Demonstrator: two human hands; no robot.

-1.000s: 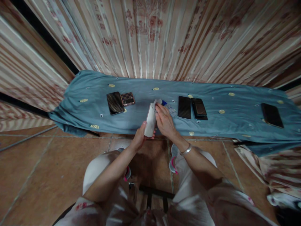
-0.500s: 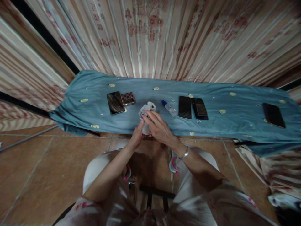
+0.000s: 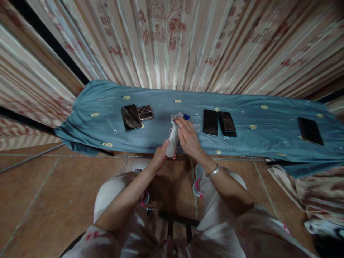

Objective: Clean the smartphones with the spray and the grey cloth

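1. Over the front edge of the blue-draped tabletop (image 3: 279,113), the left hand (image 3: 160,156) grips the lower end of a pale phone (image 3: 172,143), which is held at a tilt, with the thumb along one side and fingertips showing at the other.
2. At the phone's upper end, the right hand (image 3: 190,139) holds a bunched grey cloth (image 3: 176,116) under its fingers, which lie close together; a silver bracelet (image 3: 214,170) circles that wrist.
3. Just beyond the right hand lies a clear bottle (image 3: 196,125) with a blue cap (image 3: 186,116) (the fingers hide part of it).
4. To the left, a large dark device (image 3: 131,117) lies right beside a chequered case (image 3: 145,109).
5. Right of the bottle, a black phone (image 3: 210,122) lies near a small dark phone (image 3: 228,122) stacked on a larger one (image 3: 233,134).
6. Well apart, toward the right end, another black device (image 3: 310,131) lies flat.
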